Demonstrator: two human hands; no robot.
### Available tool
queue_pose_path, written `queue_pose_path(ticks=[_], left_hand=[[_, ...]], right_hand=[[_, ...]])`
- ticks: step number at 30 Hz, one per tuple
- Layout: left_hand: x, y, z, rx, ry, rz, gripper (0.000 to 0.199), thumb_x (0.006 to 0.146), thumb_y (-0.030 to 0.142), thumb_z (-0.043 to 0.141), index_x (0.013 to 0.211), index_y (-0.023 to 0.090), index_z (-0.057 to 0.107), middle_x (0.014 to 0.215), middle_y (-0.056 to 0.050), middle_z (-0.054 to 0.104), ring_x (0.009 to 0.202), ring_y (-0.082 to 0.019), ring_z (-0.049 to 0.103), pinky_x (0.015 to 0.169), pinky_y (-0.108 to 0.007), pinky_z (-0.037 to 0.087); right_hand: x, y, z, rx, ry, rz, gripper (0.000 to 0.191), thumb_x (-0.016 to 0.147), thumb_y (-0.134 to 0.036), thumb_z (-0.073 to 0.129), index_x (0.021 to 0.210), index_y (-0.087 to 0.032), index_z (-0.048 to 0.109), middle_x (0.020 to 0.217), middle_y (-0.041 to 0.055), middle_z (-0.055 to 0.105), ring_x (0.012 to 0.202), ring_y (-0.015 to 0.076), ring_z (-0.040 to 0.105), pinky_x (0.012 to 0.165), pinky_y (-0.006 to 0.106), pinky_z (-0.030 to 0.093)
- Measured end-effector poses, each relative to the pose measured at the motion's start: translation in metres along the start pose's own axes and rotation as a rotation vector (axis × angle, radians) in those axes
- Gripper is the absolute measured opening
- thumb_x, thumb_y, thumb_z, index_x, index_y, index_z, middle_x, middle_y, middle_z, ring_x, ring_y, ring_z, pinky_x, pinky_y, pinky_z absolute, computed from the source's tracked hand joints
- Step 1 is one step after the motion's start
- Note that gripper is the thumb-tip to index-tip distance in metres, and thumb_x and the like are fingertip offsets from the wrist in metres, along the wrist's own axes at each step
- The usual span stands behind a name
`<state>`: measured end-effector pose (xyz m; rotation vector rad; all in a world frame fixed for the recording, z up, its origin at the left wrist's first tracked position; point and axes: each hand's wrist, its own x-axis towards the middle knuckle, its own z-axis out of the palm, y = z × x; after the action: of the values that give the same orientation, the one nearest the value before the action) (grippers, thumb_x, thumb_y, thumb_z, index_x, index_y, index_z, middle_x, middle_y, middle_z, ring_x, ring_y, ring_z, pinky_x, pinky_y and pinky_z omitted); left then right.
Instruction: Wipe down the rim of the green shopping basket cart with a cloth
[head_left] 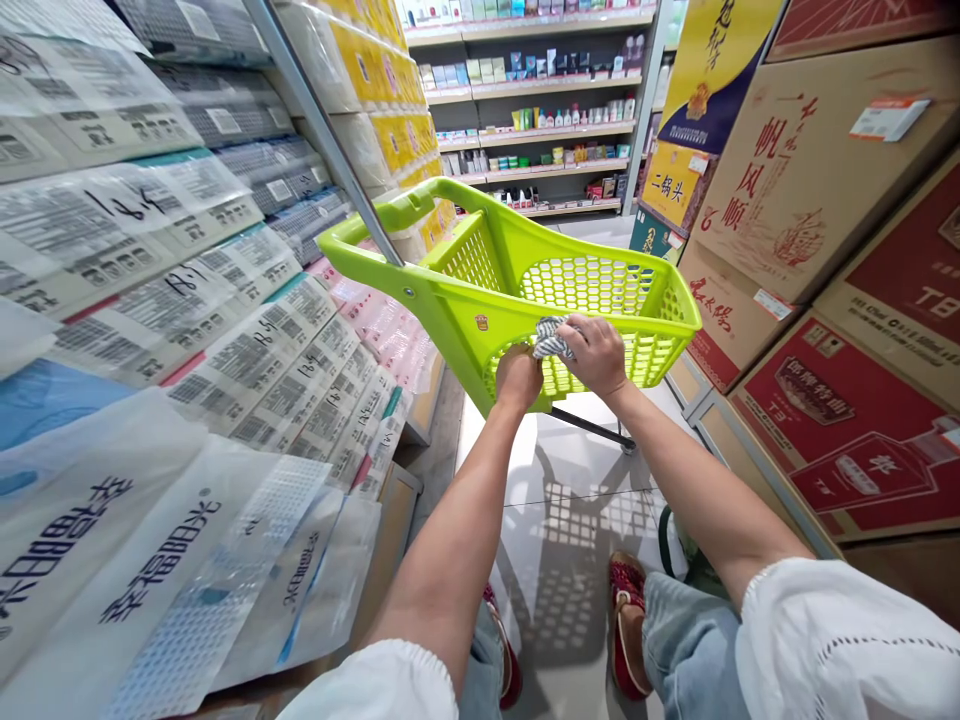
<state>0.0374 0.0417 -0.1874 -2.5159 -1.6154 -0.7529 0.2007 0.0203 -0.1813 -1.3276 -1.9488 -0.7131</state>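
Note:
A small grey-and-white striped bundle (pixel 551 338), apparently fabric, is in front of the near side of a lime-green shopping cart (pixel 457 310). My right hand (pixel 598 352) is closed around the bundle's right part, with the fingers curled over its top. My left hand (pixel 519 376) is closed at the bundle's lower left edge; its fingertips are hidden, so what it grips is hard to make out. Behind both hands is the cart's perforated basket wall. The visible part of the basket holds no goods.
Packaged goods with handwritten numbers (pixel 247 270) are stacked along the left. Cartons (pixel 787 180) are piled on the right. Shelves of small bottles and boxes (pixel 540 120) stand at the aisle's far end. A slanted metal post (pixel 330 130) passes close to the cart handle.

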Motion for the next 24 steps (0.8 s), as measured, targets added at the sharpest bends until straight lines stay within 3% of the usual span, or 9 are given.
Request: queue_pose_path(ticks=[3, 6, 13, 17, 24], left_hand=[[0.000, 0.000, 0.003, 0.014, 0.008, -0.048, 0.032, 0.091, 0.025, 0.039, 0.094, 0.015, 0.070, 0.095, -0.013, 0.069, 0.087, -0.023, 0.062, 0.079, -0.033, 0.046], [0.000, -0.001, 0.002, -0.008, -0.034, -0.063, 0.026, 0.086, 0.021, 0.044, 0.089, 0.016, 0.070, 0.093, -0.012, 0.070, 0.083, -0.023, 0.063, 0.076, -0.032, 0.047], [-0.004, -0.001, -0.007, -0.005, 0.000, 0.031, 0.029, 0.083, 0.018, 0.048, 0.103, 0.021, 0.068, 0.099, -0.010, 0.069, 0.096, -0.023, 0.061, 0.085, -0.033, 0.047], [-0.003, 0.001, -0.011, -0.007, -0.053, -0.032, 0.027, 0.086, 0.019, 0.043, 0.094, 0.018, 0.069, 0.095, -0.012, 0.069, 0.087, -0.023, 0.062, 0.078, -0.034, 0.047], [-0.004, 0.006, -0.019, 0.029, -0.012, 0.013, 0.031, 0.091, 0.025, 0.038, 0.084, 0.017, 0.068, 0.087, -0.012, 0.067, 0.086, -0.022, 0.060, 0.077, -0.032, 0.045]], right_hand=[[0.000, -0.002, 0.001, 0.005, 0.037, 0.052, 0.031, 0.090, -0.037, 0.046, 0.115, -0.024, 0.060, 0.124, 0.0086, 0.056, 0.104, 0.0242, 0.048, 0.089, 0.037, 0.036], [-0.015, -0.006, 0.013, 0.005, -0.008, 0.033, 0.032, 0.088, -0.036, 0.049, 0.116, -0.024, 0.061, 0.122, 0.0091, 0.057, 0.103, 0.0239, 0.050, 0.088, 0.036, 0.038], [-0.044, -0.011, 0.025, 0.028, -0.110, -0.024, 0.031, 0.084, -0.032, 0.054, 0.112, -0.024, 0.063, 0.115, 0.0091, 0.061, 0.098, 0.0225, 0.053, 0.086, 0.033, 0.042], [-0.021, -0.012, 0.009, 0.016, -0.046, -0.029, 0.032, 0.086, -0.034, 0.053, 0.115, -0.026, 0.062, 0.117, 0.0080, 0.060, 0.099, 0.0227, 0.053, 0.087, 0.034, 0.041], [0.029, -0.027, -0.016, 0.164, 0.140, 0.175, 0.035, 0.083, -0.029, 0.053, 0.117, -0.023, 0.059, 0.118, 0.0096, 0.057, 0.106, 0.0251, 0.051, 0.092, 0.037, 0.042]])
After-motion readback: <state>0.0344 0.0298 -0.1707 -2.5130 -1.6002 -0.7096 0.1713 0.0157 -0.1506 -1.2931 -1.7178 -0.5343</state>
